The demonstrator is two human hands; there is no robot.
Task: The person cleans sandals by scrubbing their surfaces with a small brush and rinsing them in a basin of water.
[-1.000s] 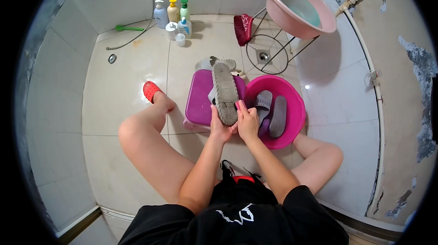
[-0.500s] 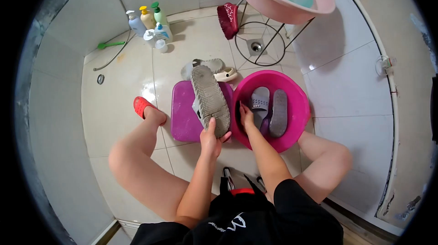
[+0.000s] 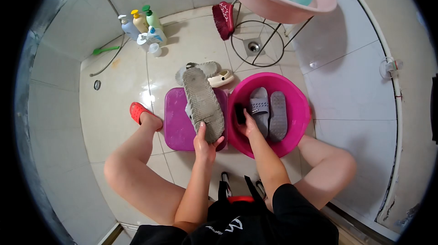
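Note:
My left hand (image 3: 206,147) grips the heel end of a grey slipper (image 3: 200,99), its ribbed sole turned up toward me. The slipper is above a purple stool (image 3: 173,122). Inside the rim of the pink basin (image 3: 299,135), my right hand (image 3: 247,124) is closed on a small black brush (image 3: 240,113), whose bristles I cannot make out. Two more grey slippers lie in the basin: one (image 3: 259,119) shows its strap, the other (image 3: 278,116) its sole. Beyond the stool rest another grey slipper (image 3: 209,69) and a cream clog (image 3: 221,79).
Several pump bottles (image 3: 140,22) and a white cup (image 3: 155,49) stand by the back wall. A pale pink washbasin (image 3: 278,10) sits on a wire stand (image 3: 279,51) over a floor drain (image 3: 253,47). A dark red cloth item (image 3: 223,20) hangs beside it. A white pipe (image 3: 376,30) runs along the right wall.
My right hand has lifted a little from the basin's side, and the black brush in it now shows more clearly. My left hand still holds the slipper sole-up. The whole view has shifted slightly.

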